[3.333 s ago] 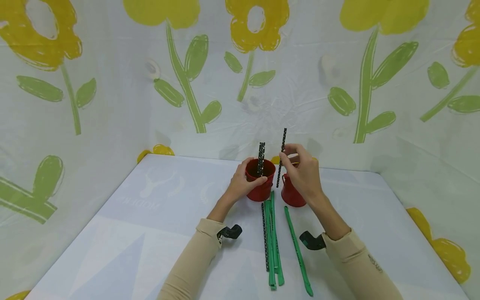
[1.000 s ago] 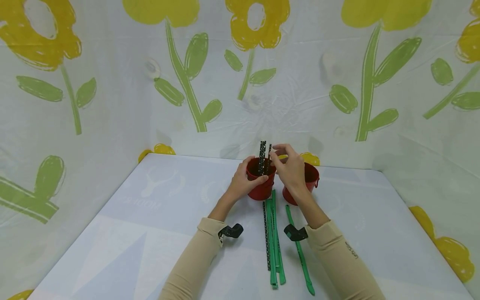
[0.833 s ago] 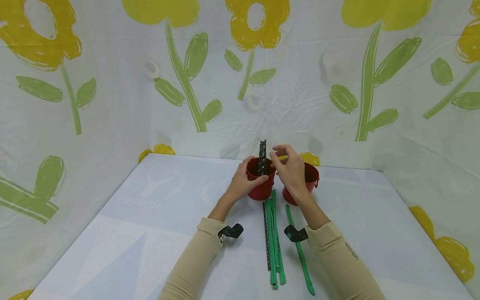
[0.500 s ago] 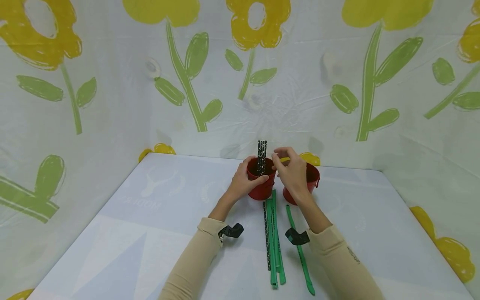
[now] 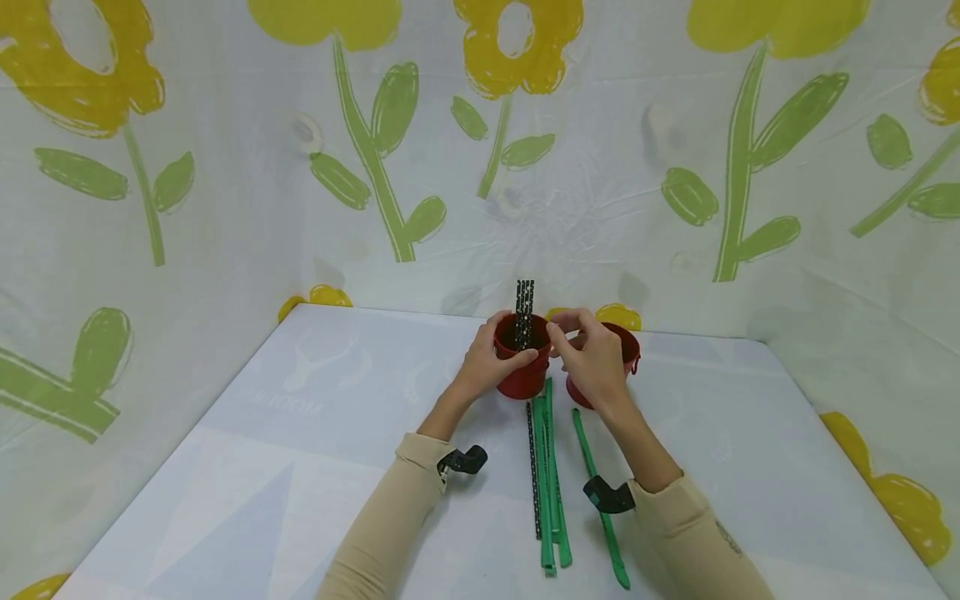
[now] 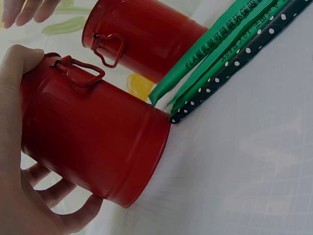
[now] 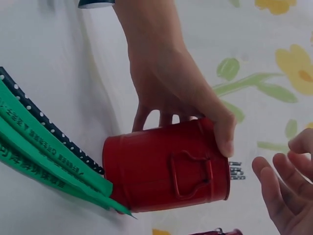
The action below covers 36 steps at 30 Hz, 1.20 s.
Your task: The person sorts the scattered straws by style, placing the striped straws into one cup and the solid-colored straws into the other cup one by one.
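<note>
Red, the bucket (image 5: 521, 383) gripped by the left hand (image 5: 483, 360) stands on the table (image 5: 360, 417), hiding the lower ends of spotted straws (image 5: 524, 304), while the right hand (image 5: 596, 357), loosely bent and empty, partly covers a second bucket (image 5: 629, 346).

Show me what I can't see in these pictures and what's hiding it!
Lower ends of the white-dotted black straws: head view, hidden by the red bucket in the left hand.
Inside bottom of the other red bucket: head view, behind the right hand.
Middle of the lone green wrapper: head view, behind the black wrist camera.
Full lettering on bundled green wrappers: head view, too small; left wrist view, cut by the top edge.
</note>
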Available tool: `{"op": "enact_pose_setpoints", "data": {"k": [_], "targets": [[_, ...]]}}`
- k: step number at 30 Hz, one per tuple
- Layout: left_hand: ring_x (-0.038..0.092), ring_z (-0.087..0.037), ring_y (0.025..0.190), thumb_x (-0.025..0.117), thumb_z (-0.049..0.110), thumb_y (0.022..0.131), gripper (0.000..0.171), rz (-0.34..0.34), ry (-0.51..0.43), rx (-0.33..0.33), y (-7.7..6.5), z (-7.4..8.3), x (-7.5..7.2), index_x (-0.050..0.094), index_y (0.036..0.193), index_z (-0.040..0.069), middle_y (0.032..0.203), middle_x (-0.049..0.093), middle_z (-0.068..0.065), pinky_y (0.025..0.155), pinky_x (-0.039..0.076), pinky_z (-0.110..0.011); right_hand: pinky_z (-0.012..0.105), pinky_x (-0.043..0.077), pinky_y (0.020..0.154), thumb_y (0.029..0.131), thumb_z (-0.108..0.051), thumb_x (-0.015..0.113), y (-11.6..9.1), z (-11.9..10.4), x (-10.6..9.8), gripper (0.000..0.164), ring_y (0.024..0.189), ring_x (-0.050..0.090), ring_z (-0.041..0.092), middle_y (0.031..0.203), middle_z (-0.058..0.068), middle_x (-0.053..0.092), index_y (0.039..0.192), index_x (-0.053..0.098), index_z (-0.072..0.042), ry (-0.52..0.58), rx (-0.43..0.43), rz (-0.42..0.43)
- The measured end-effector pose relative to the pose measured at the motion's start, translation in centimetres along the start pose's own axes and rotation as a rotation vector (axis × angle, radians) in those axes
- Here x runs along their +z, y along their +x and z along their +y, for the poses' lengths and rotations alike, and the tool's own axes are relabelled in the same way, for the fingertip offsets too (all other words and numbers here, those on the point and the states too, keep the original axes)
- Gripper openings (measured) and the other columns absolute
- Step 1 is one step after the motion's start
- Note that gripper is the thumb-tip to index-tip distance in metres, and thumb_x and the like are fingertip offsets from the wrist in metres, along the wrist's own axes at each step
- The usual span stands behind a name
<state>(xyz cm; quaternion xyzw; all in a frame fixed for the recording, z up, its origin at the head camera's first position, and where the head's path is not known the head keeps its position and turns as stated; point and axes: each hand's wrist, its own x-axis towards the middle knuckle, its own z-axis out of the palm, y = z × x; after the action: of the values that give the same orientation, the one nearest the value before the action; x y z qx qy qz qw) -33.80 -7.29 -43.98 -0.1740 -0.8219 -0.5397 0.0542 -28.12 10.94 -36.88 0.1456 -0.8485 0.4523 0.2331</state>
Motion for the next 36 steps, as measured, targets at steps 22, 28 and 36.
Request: {"op": "enact_pose_setpoints", "data": {"k": [22, 28, 36], "targets": [[0.046, -0.023, 0.13, 0.069, 0.047, 0.086, 0.083, 0.002, 0.011, 0.011, -0.1, 0.0, 0.0, 0.028, 0.152, 0.02, 0.144, 0.044, -0.006, 0.103, 0.05, -0.047, 0.024, 0.057, 0.058, 0.092, -0.03, 0.068, -2.9, -0.7, -0.4, 0.023, 0.065, 0.069, 0.019, 0.096, 0.006, 0.074, 0.107, 0.069, -0.013, -0.175, 0.131, -0.444], [0.047, -0.022, 0.129, 0.07, 0.049, 0.085, 0.082, 0.005, 0.02, 0.016, 0.0, -0.1, 0.0, 0.028, 0.152, 0.022, 0.142, 0.044, -0.006, 0.103, 0.049, -0.047, 0.026, 0.058, 0.058, 0.09, -0.031, 0.07, -3.0, -0.5, 0.6, 0.027, 0.064, 0.07, 0.02, 0.093, 0.006, 0.073, 0.109, 0.07, -0.011, -0.188, 0.249, -0.526], [0.047, -0.023, 0.128, 0.07, 0.05, 0.084, 0.084, 0.007, 0.012, 0.014, 0.1, -0.3, 0.0, 0.029, 0.151, 0.021, 0.142, 0.045, -0.007, 0.105, 0.047, -0.048, 0.025, 0.058, 0.059, 0.087, -0.03, 0.074, -3.8, 0.0, 2.2, 0.036, 0.055, 0.065, 0.015, 0.08, 0.006, 0.072, 0.114, 0.071, -0.007, -0.226, 0.345, -0.642]]}}
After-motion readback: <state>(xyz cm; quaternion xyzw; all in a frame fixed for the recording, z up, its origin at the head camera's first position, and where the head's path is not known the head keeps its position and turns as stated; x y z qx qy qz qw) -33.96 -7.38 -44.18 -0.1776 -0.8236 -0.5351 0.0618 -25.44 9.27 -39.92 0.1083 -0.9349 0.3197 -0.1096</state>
